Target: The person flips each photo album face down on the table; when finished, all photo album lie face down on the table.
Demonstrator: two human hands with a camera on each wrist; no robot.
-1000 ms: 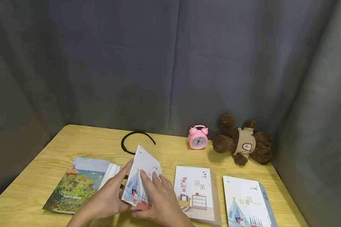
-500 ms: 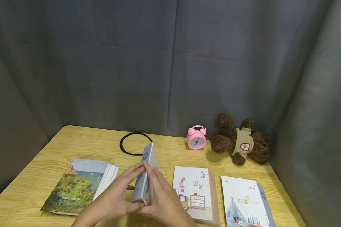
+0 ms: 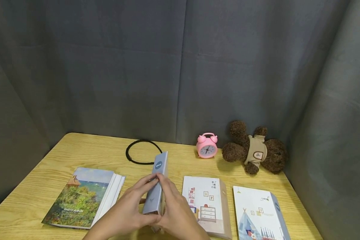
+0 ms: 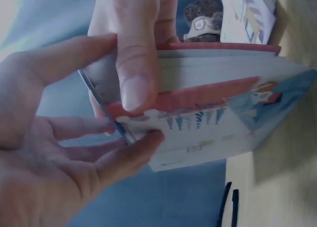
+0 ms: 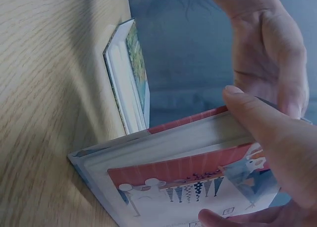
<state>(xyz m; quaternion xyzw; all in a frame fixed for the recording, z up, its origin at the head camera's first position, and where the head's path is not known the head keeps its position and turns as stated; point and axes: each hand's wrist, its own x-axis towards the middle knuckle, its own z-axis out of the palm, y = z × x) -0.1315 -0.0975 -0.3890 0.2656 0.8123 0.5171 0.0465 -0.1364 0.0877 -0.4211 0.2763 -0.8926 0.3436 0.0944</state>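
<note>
Both hands hold a thick photo album (image 3: 157,165) with a pale blue spine and a round dark label. It stands up on edge, spine turned upward and towards me; I cannot tell whether it touches the table. The left hand (image 3: 132,203) grips it from the left, fingertips on the white, tent-pictured cover (image 4: 198,142). From the right, the right hand (image 3: 178,211) holds it, with its thumb (image 4: 136,83) across the end of the pages in the left wrist view. Fingertips of the two hands meet near the spine. The album hides part of the right fingers.
On the wooden table (image 3: 87,146), a landscape-covered photo album (image 3: 81,196) lies left. Two white-covered albums, one with a dresser picture (image 3: 204,203) and one with a tent (image 3: 258,213), lie right. Behind are a black headband (image 3: 127,153), pink alarm clock (image 3: 207,148) and brown teddy bear (image 3: 274,156).
The held album has turned from a tilt showing its white cover to spine-up, then leaned slightly right. Both hands have shifted round it and still hold it.
</note>
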